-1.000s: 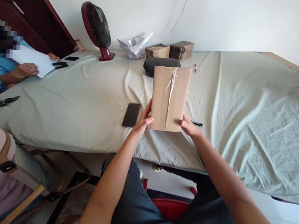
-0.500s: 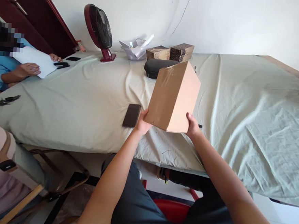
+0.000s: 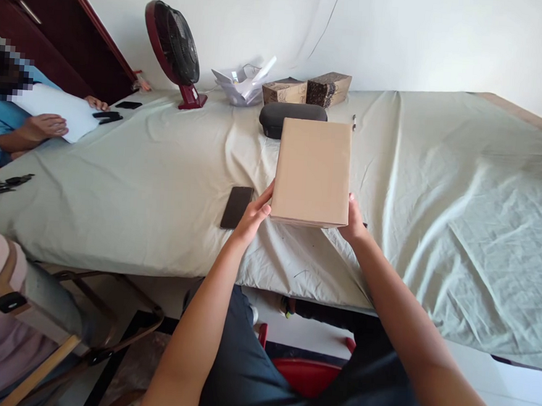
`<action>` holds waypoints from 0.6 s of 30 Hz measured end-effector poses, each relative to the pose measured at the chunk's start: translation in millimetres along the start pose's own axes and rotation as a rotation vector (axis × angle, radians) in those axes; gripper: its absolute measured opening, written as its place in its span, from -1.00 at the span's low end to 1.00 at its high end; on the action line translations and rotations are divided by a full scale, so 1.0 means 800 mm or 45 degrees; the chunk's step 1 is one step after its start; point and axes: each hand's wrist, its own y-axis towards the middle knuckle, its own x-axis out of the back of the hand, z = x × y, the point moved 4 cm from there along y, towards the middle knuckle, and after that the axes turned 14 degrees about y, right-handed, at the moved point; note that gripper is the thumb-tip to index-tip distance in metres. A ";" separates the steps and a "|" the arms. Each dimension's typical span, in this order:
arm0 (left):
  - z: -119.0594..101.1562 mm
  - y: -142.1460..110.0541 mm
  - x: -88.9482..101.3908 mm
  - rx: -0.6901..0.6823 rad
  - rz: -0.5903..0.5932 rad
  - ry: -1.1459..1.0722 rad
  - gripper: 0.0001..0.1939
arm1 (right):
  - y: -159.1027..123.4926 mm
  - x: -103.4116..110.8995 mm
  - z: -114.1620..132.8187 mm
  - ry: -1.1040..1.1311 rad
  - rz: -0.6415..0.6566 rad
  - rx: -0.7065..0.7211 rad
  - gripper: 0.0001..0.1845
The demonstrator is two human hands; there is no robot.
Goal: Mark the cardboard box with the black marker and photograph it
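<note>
Between my two hands is a plain brown cardboard box (image 3: 313,172), one flat face turned up toward me. My left hand (image 3: 255,213) grips its lower left edge, thumb at the near corner. On the opposite side my right hand (image 3: 354,220) is closed on the lower right edge, its fingers partly hidden by the box. A dark phone (image 3: 236,207) lies on the cloth just left of my left hand. Behind the box sits a black hard case (image 3: 272,119), partly covered by it. A thin dark object pokes out beside my right hand, mostly hidden.
A greenish cloth covers the table (image 3: 160,189). Along the wall stand a fan (image 3: 175,48), a white basket (image 3: 241,93) of papers and two patterned boxes (image 3: 328,91). A person (image 3: 39,125) at the left holds white paper. Keys (image 3: 11,183) lie near the left edge.
The box has turned in my hands, from a tilted corner view with two sides showing to one face squarely toward me. Both hands have shifted their hold slightly.
</note>
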 end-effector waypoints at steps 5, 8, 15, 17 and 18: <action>0.006 0.004 0.007 -0.007 0.141 0.039 -0.31 | 0.002 -0.005 0.006 -0.148 0.054 0.055 -0.02; 0.009 0.005 0.012 -0.029 0.118 0.138 -0.25 | 0.004 -0.008 0.003 -0.202 0.077 0.095 -0.01; 0.020 0.006 0.026 -0.050 -0.157 0.286 -0.13 | 0.011 0.007 -0.016 -0.229 0.034 0.140 -0.06; 0.026 0.005 0.029 -0.074 -0.231 0.231 -0.18 | 0.010 0.015 -0.022 -0.221 0.021 0.139 -0.09; 0.029 0.005 0.030 -0.082 -0.250 0.194 -0.20 | 0.009 0.018 -0.025 -0.217 0.021 0.132 -0.10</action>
